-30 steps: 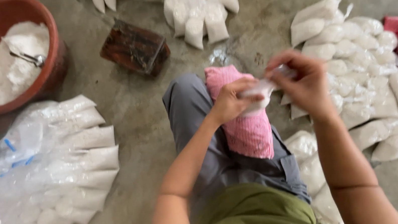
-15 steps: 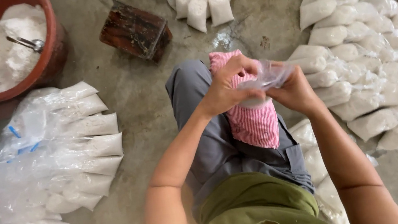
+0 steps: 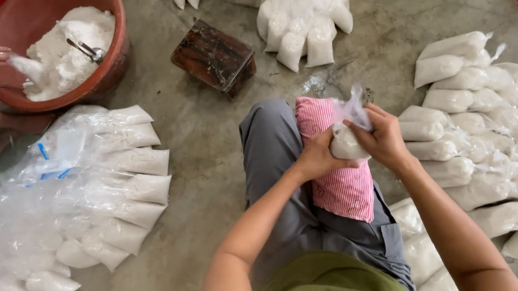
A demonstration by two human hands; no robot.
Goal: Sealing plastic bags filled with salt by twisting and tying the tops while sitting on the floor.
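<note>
While held in both hands, small clear bag (image 3: pixel 345 143), white powder, twisted top

Filled bags (image 3: pixel 488 130) heaped right of the knee; part-filled bags (image 3: pixel 81 200) left; basin (image 3: pixel 118 44) far left, wooden block (image 3: pixel 212 56) ahead, bag bundle (image 3: pixel 303 21) beyond.

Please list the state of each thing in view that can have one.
small bag of white powder: gripped by both hands, neck gathered
left hand: closed on bag
right hand: closed on bag
red basin: holding powder and a metal scoop
wooden block: untouched on floor
</note>
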